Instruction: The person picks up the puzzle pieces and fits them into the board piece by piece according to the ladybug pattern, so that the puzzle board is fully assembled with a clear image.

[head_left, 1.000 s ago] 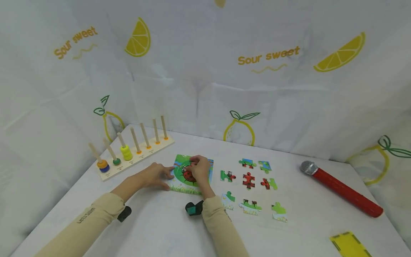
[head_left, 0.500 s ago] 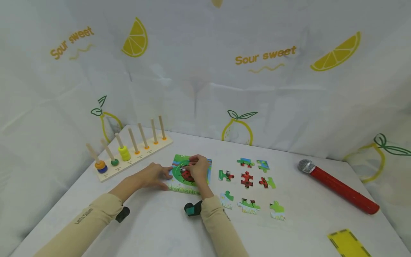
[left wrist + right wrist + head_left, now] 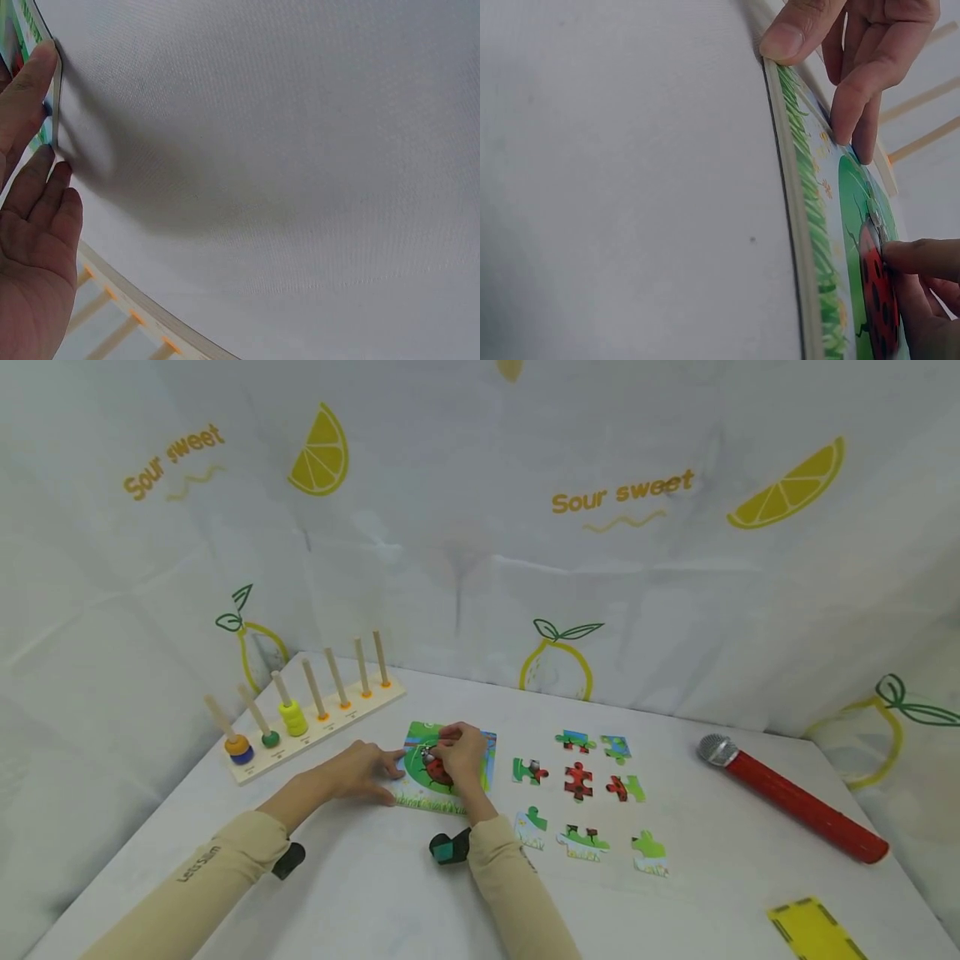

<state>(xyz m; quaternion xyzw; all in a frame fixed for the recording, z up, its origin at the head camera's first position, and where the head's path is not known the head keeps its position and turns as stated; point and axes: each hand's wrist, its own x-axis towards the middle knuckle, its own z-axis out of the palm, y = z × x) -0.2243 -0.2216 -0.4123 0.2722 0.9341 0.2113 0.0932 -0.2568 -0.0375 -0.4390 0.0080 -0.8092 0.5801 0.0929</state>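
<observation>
A flat puzzle board with a ladybug picture and a grass border lies on the white table in the head view. My left hand touches the board's left side; in the right wrist view, its thumb rests at the near corner, with other fingers farther along the edge. Over the upper half of the picture is my right hand, thumb and finger low by the ladybug's head. I cannot tell whether those fingertips pinch a piece. To the right lie several loose jigsaw pieces in rows.
At the back left stands a wooden peg stand with upright rods and a few coloured beads. A red microphone lies on the right, and a yellow card near the front right. White lemon-print cloth hangs behind the table.
The head view shifts slightly. Both hands stay nearly in place at the board, and the loose pieces lie as before.
</observation>
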